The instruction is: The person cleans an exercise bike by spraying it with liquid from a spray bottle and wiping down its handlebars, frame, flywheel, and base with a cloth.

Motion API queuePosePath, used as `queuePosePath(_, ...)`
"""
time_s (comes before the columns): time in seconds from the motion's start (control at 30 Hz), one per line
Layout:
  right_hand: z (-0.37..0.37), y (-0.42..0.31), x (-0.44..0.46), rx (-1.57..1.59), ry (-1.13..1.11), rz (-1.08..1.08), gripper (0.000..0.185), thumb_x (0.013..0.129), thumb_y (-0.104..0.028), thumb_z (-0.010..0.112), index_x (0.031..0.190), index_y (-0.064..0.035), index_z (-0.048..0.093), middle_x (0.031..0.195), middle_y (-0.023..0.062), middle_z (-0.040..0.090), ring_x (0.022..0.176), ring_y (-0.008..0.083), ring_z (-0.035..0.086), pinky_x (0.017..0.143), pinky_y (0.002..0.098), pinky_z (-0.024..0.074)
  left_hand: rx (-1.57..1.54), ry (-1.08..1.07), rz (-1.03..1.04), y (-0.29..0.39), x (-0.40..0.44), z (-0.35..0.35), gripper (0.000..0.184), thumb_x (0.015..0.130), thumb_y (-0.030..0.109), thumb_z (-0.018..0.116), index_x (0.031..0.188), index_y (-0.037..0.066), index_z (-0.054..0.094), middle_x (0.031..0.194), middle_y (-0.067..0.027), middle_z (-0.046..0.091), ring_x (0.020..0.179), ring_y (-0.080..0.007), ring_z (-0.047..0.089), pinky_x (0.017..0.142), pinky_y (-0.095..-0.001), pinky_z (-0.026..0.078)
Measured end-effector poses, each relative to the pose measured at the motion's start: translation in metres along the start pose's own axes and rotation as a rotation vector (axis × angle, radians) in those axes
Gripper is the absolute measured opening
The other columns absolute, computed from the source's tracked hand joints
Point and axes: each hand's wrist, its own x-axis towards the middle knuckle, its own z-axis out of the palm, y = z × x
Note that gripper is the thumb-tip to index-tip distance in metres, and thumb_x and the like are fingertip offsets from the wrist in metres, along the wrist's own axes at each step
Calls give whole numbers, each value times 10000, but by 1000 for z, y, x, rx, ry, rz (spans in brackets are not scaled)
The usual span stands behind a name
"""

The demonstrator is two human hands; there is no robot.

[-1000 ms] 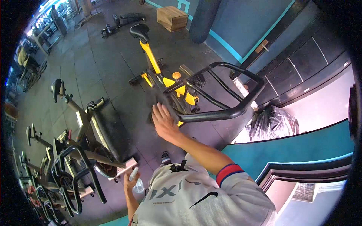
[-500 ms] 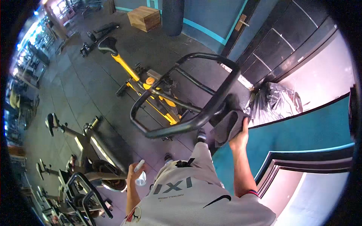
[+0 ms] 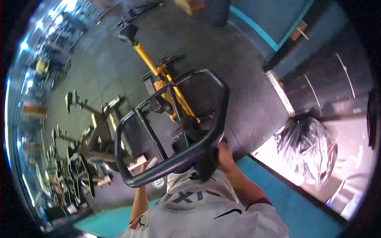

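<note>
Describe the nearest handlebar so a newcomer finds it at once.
Find the yellow bike near centre. Follow it down to the black looped handlebar by the right hand. Unlike those on the bikes at left, it belongs to a yellow one.

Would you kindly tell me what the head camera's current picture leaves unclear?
Head view: how the left hand meets the bottle, hidden by the black handlebar.
Head view: the outline of the dark cloth at the right hand, lost in blur.
Head view: the upper part of the wooden box, cut off by the top edge.
</note>
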Motion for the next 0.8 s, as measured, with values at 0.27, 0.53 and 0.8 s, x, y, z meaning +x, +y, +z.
queuePosePath(0.27,-15,-36,134,289,-71,215,452,941,-426,529,1206,-63,581,1116,147,633,984,278,619,876,385,524,-82,408,-322,4,26,112,291,889,107,664,1121,-23,546,1124,-142,628,902,-178,622,817,-335,520)
queuePosePath(0.53,-13,19,209,69,193,137,470,905,-426,582,1200,-60,591,1164,121,637,1027,290,629,893,453,515,543,263,-106,34,202,130,261,855,309,681,859,49,674,700,-167,641,631,-307,645,562,-419,465)
queuePosePath(0.8,23,34,220,134,228,142,364,899,-367,607,1107,-70,637,1076,83,671,911,269,652,824,419,522,590,236,-113,20,245,115,253,870,266,644,885,17,685,619,-123,630,552,-158,608,537,-360,467)
